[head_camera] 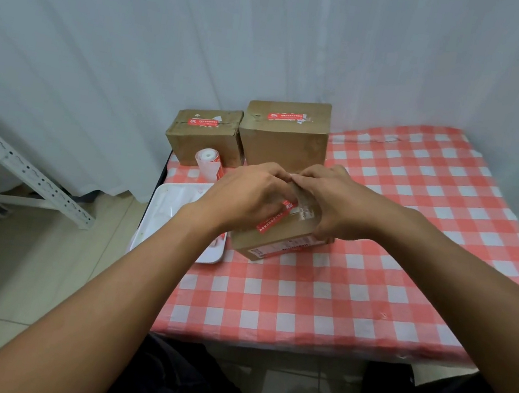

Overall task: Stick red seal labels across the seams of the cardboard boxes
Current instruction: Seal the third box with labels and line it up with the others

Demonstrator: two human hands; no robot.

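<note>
Frame centre: our left hand (pixel 248 194) and right hand (pixel 334 204) press red rectangular seal label (pixel 273 220) on brown cardboard box (pixel 278 239); we should smooth it flat across the seam

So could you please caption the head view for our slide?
Both hands press a red label onto the near box; two labelled boxes behind.

Two sealed boxes (pixel 247 134) block far-left; checkered cloth (pixel 420 193) open rightward.
</note>
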